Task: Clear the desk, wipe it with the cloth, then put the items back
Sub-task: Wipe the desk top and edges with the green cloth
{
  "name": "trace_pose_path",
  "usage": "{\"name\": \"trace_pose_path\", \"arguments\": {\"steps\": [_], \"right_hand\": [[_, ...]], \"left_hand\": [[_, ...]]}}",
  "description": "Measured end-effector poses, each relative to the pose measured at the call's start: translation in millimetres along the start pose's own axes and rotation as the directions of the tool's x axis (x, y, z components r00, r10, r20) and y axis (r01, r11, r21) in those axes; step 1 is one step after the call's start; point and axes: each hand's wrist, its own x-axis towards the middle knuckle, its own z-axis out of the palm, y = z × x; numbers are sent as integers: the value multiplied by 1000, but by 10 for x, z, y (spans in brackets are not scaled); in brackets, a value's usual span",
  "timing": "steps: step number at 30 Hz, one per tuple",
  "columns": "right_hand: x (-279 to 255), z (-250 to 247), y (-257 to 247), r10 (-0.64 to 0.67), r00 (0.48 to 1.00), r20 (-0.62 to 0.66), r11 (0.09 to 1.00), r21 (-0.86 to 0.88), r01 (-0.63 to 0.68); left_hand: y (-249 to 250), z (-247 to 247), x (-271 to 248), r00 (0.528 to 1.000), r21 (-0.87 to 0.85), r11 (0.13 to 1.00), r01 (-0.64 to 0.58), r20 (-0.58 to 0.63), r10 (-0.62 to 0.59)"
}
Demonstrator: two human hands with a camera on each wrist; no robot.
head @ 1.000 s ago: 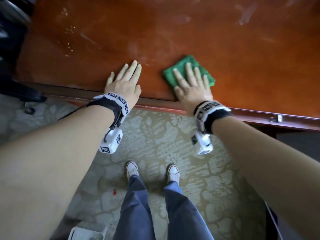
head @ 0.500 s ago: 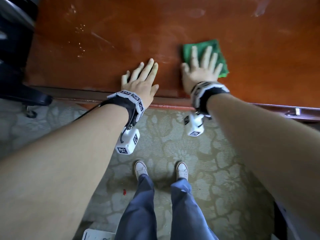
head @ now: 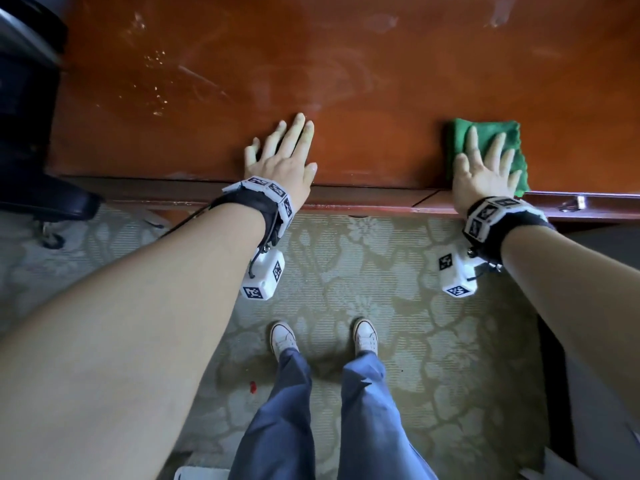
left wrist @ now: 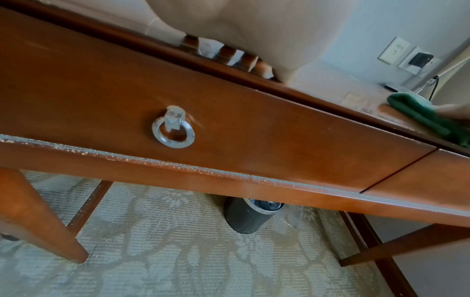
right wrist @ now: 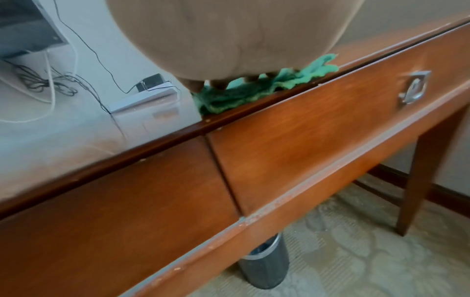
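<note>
cloth (head: 485, 147) slid right, under R hand (head: 485, 171)

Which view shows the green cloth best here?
The head view: the green cloth lies flat under the right hand, outline visible. Left wrist catches only its edge; right wrist shows crumpled folds beneath the palm.

Head view looks down over my hands; both wrist views face the desk (left wrist: 229, 112) front closely, sharing its drawers.
</note>
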Motion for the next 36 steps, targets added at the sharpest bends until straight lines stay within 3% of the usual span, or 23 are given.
{"name": "trace_pose_path", "arguments": {"steps": [2,4,6,9,14,16,19,22,23,24,26,28,29,31,33,34,36], "right_hand": [[-79,114,-218,82,996,-33,996,22,-81],[-231,310,-559,49,995,-91,999,-6,-50],[-504,545,-917,-113,987,-114,992,-65,106],[-939,844,-1257,-385,920,-73,914,-170,369],[-764,681,-843,-622,781,46,735,-309,604],[-586,527,-503,-556,831,-6,800,-275,534],[-465,415,-256,-257,961,-105,961,-132,243],[-532,538,-605,12,988,-156,1000,-23,-15],[-590,610,-810,43,985,-169,999,-10,-45],[-676,687,-1031,11,986,-167,1000,-23,-15],[-926,854,-1436,-242,963,-117,968,-103,231],[-1204,1003,-1727,-528,849,-24,835,-194,514],[-1296,1045,-1801,-601,799,15,779,-213,590],[-1323,1049,-1811,-648,760,51,737,-207,643],[-1218,971,-1682,-653,755,56,734,-200,649],[-1128,911,-1568,-626,779,44,758,-199,621],[-917,741,-1256,-487,873,-11,860,-178,478]], "left_hand": [[-8,2,-12,1000,-3,1000,-6,-11,6],[-13,0,-14,1000,2,1000,-13,-9,13],[-24,-7,-13,999,12,999,-31,-8,31],[-73,-34,4,999,44,998,-48,-21,49],[-179,-93,6,991,88,987,-133,-15,135],[-249,-123,-8,985,99,980,-171,12,170],[-447,-181,-75,979,90,975,-202,60,197],[-798,-251,-181,994,75,992,-97,60,93],[-928,-269,-222,997,74,996,-54,53,51],[-1048,-283,-264,999,80,996,-31,43,27],[-1205,-301,-337,999,98,994,-48,28,46],[-1240,-288,-367,997,96,992,-76,17,75],[-1225,-277,-367,998,81,994,-70,11,69],[-1158,-259,-365,1000,23,999,-26,7,26],[-1102,-250,-372,1000,-39,999,22,1,-22],[-1088,-252,-379,999,-60,998,32,4,-32],[-1092,-268,-377,999,-86,996,26,23,-24]]}}
